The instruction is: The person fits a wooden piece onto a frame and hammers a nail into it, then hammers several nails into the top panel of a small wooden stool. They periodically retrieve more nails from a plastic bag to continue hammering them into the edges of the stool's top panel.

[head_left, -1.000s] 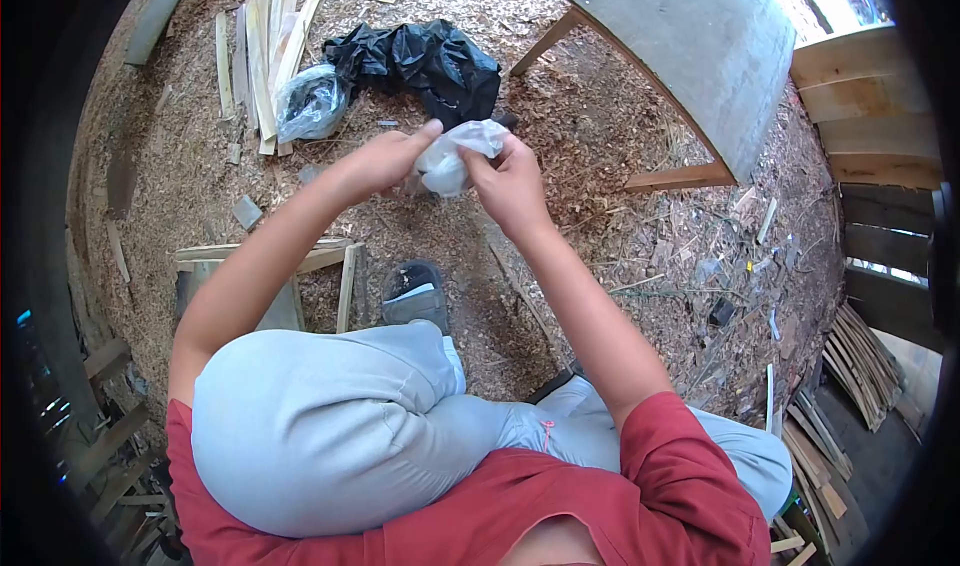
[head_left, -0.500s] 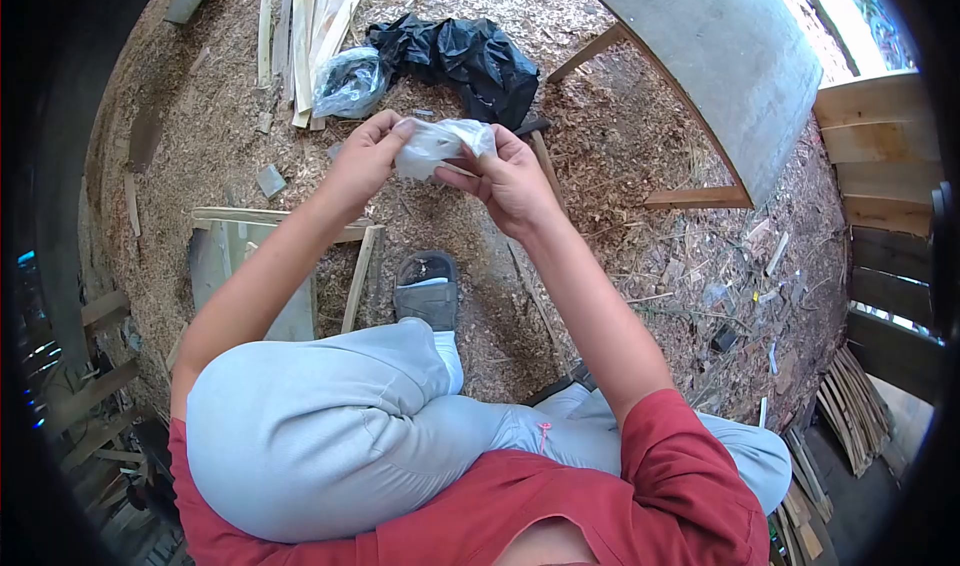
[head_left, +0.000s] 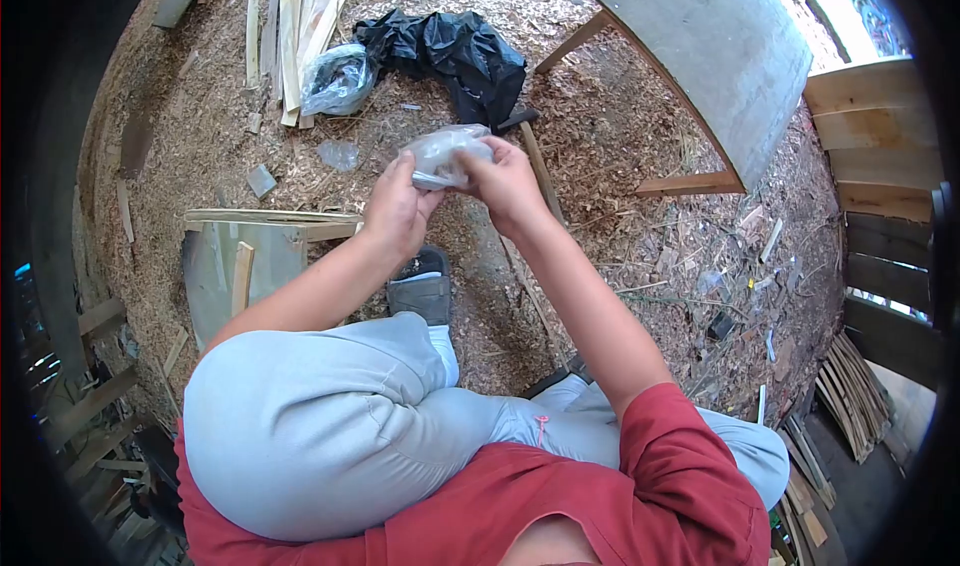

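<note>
Ground: brown earth (head_left: pixel 325 191) strewn with wood shavings.
Left hand (head_left: pixel 396 211): fingers partly curled, gripping the left side of a crumpled, translucent whitish plastic bag (head_left: pixel 435 153).
Right hand (head_left: pixel 510 191): thumb and fingers closed on the bag's right side; some fingertips hidden.
Bag: between both hands.
Beyond: crumpled black plastic sheet (head_left: pixel 440 51), long pale wooden strips (head_left: pixel 291 41).
Right: grey-topped wooden table (head_left: pixel 710 56).

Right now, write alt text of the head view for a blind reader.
A person's left hand and right hand hold crumpled translucent plastic above ground strewn with wood shavings. Beyond lie black plastic sheeting and pale wooden strips.
</note>
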A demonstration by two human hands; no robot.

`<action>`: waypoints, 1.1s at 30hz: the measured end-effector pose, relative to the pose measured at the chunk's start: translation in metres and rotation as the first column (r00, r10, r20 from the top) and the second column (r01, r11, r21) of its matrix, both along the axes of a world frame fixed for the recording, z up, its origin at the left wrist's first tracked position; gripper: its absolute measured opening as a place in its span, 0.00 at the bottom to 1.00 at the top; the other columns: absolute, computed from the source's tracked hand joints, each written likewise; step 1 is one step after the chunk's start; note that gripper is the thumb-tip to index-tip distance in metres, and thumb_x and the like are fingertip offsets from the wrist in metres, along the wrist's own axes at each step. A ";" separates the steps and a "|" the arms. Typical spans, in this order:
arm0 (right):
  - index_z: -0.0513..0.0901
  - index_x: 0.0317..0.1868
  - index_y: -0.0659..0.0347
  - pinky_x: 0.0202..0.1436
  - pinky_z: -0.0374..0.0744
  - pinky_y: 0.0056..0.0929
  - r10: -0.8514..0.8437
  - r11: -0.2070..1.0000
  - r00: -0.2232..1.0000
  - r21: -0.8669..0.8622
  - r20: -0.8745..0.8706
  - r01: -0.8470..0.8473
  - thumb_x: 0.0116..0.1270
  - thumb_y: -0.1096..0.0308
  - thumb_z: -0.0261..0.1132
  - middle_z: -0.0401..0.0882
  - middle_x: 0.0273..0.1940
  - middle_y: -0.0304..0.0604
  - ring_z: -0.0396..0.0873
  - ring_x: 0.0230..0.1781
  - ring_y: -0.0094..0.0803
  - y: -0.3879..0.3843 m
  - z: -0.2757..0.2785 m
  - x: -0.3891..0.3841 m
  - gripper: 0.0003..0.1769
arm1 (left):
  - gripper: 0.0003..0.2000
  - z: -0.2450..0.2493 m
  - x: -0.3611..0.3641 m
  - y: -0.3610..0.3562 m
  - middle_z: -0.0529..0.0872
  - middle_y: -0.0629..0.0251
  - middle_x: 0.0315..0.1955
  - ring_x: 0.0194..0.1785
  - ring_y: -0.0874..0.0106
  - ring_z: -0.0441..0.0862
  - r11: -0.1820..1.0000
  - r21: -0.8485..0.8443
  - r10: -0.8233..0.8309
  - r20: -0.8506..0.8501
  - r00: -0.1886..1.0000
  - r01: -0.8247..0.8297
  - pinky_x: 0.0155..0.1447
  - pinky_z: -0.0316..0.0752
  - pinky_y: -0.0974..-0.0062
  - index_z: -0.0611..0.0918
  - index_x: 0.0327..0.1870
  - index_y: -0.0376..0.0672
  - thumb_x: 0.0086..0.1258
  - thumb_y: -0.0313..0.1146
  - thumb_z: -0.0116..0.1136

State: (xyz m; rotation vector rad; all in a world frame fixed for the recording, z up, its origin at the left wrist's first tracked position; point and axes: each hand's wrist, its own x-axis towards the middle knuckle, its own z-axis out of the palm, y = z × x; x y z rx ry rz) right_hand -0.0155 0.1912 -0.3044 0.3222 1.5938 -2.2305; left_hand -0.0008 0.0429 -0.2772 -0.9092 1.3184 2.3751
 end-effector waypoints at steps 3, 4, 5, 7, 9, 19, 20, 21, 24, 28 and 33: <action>0.82 0.55 0.67 0.47 0.90 0.36 -0.220 0.963 0.951 -0.110 0.216 0.248 0.81 0.73 0.59 0.88 0.50 0.47 0.89 0.46 0.34 0.008 0.007 -0.009 0.09 | 0.19 -0.011 -0.004 -0.007 0.84 0.56 0.64 0.67 0.63 0.83 0.996 0.080 0.034 -0.019 0.999 -0.032 0.73 0.79 0.57 0.75 0.71 0.40 0.92 0.43 0.44; 0.82 0.55 0.67 0.47 0.90 0.36 -0.223 0.962 0.951 -0.112 0.214 0.250 0.81 0.73 0.59 0.88 0.50 0.47 0.89 0.46 0.34 0.008 0.007 -0.009 0.09 | 0.19 -0.011 -0.006 -0.010 0.85 0.57 0.64 0.66 0.64 0.84 0.997 0.063 0.033 -0.017 0.999 -0.032 0.71 0.80 0.59 0.76 0.70 0.41 0.91 0.44 0.45; 0.81 0.54 0.67 0.48 0.90 0.38 -0.266 0.932 0.919 -0.165 0.291 0.322 0.81 0.73 0.58 0.87 0.49 0.47 0.89 0.47 0.35 0.007 0.007 -0.010 0.09 | 0.20 -0.012 -0.007 -0.012 0.85 0.59 0.65 0.66 0.67 0.83 0.999 0.021 -0.041 -0.045 0.998 0.042 0.69 0.80 0.62 0.77 0.69 0.43 0.89 0.48 0.51; 0.80 0.53 0.66 0.48 0.90 0.39 -0.300 0.894 0.877 -0.210 0.375 0.395 0.82 0.73 0.58 0.87 0.49 0.47 0.89 0.48 0.35 0.003 0.006 -0.009 0.08 | 0.20 -0.010 -0.010 -0.018 0.85 0.60 0.64 0.66 0.68 0.84 0.981 0.021 -0.190 -0.092 0.978 0.192 0.68 0.80 0.63 0.77 0.68 0.42 0.88 0.48 0.54; 0.79 0.53 0.66 0.50 0.89 0.39 -0.359 0.825 0.816 -0.254 0.454 0.505 0.82 0.74 0.56 0.86 0.48 0.47 0.88 0.49 0.36 0.002 0.003 -0.010 0.07 | 0.19 -0.013 -0.012 -0.021 0.88 0.62 0.59 0.61 0.69 0.87 0.882 -0.170 -0.465 -0.163 0.870 0.440 0.64 0.83 0.66 0.79 0.65 0.40 0.83 0.43 0.64; 0.84 0.59 0.67 0.51 0.84 0.31 0.202 0.977 0.974 0.046 0.104 -0.208 0.70 0.67 0.70 0.89 0.49 0.39 0.87 0.46 0.27 0.029 -0.017 0.005 0.20 | 0.11 -0.076 0.001 -0.012 0.94 0.60 0.39 0.41 0.71 0.89 0.688 -0.671 -0.399 -0.033 0.916 0.276 0.45 0.81 0.68 0.88 0.50 0.32 0.80 0.33 0.64; 0.84 0.59 0.67 0.51 0.84 0.31 0.204 0.977 0.973 0.048 0.107 -0.210 0.70 0.67 0.70 0.89 0.49 0.39 0.87 0.46 0.27 0.033 -0.017 0.005 0.20 | 0.11 -0.082 0.001 -0.014 0.94 0.60 0.39 0.41 0.71 0.89 0.690 -0.669 -0.397 -0.031 0.917 0.276 0.45 0.81 0.68 0.88 0.50 0.32 0.80 0.33 0.64; 0.85 0.57 0.68 0.51 0.84 0.33 0.259 0.943 0.965 0.202 0.049 -0.263 0.70 0.68 0.70 0.90 0.47 0.39 0.87 0.45 0.27 0.037 -0.018 0.004 0.18 | 0.11 -0.082 0.002 -0.014 0.93 0.60 0.37 0.39 0.72 0.88 0.650 -0.724 -0.431 -0.102 0.897 0.230 0.45 0.80 0.68 0.88 0.48 0.32 0.79 0.33 0.64; 0.87 0.52 0.70 0.50 0.84 0.35 0.272 0.807 0.961 0.556 -0.048 -0.200 0.69 0.71 0.69 0.90 0.44 0.41 0.87 0.43 0.27 0.038 -0.022 0.002 0.14 | 0.09 -0.083 0.006 -0.012 0.92 0.62 0.34 0.36 0.73 0.86 0.586 -0.789 -0.482 -0.157 0.862 0.184 0.42 0.79 0.68 0.87 0.45 0.34 0.78 0.32 0.65; 0.87 0.47 0.72 0.49 0.85 0.33 0.006 0.768 0.987 0.633 -0.160 0.098 0.66 0.74 0.66 0.91 0.39 0.49 0.89 0.45 0.31 0.029 -0.041 0.008 0.12 | 0.07 -0.083 0.008 -0.009 0.91 0.67 0.35 0.35 0.75 0.84 0.713 -0.663 -0.476 -0.219 0.852 0.228 0.40 0.77 0.72 0.87 0.44 0.36 0.79 0.31 0.63; 0.85 0.50 0.68 0.47 0.85 0.34 -0.295 0.952 0.942 0.137 0.158 0.275 0.71 0.76 0.64 0.90 0.42 0.47 0.89 0.44 0.35 0.018 -0.066 0.008 0.10 | 0.09 -0.084 0.004 -0.009 0.91 0.68 0.42 0.41 0.78 0.86 0.814 -0.426 -0.478 -0.106 0.872 0.395 0.46 0.80 0.75 0.86 0.53 0.38 0.83 0.33 0.61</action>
